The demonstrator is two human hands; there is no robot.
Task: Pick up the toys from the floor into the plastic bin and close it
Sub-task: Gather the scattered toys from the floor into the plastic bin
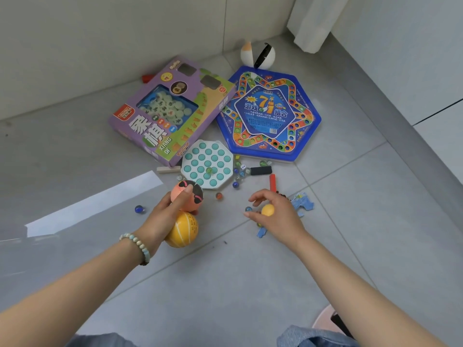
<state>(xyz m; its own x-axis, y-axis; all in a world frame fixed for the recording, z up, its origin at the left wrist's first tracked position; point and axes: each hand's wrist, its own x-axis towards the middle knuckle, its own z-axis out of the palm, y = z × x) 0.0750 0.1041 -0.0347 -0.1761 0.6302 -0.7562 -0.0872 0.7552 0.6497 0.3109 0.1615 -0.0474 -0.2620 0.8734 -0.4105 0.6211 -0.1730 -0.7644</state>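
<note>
Gripping a pink ball with fingers curled over its top, the left hand is also pressing an orange ball under its palm, so both balls are sitting clamped against it just above the floor. Reaching beside it, the right hand is closing its fingers round a small yellow ball, with a blue puzzle piece lying under and beyond the knuckles. Marbles are lying scattered between the hands and a white peg board, which is resting near the middle of the floor. Touching that board's far edges, a purple box and a blue hexagonal game are lying side by side toward the far corner, where a white split ball is sitting against the wall. A black block and a red stick are lying just beyond the right hand. No bin is showing anywhere in view
</note>
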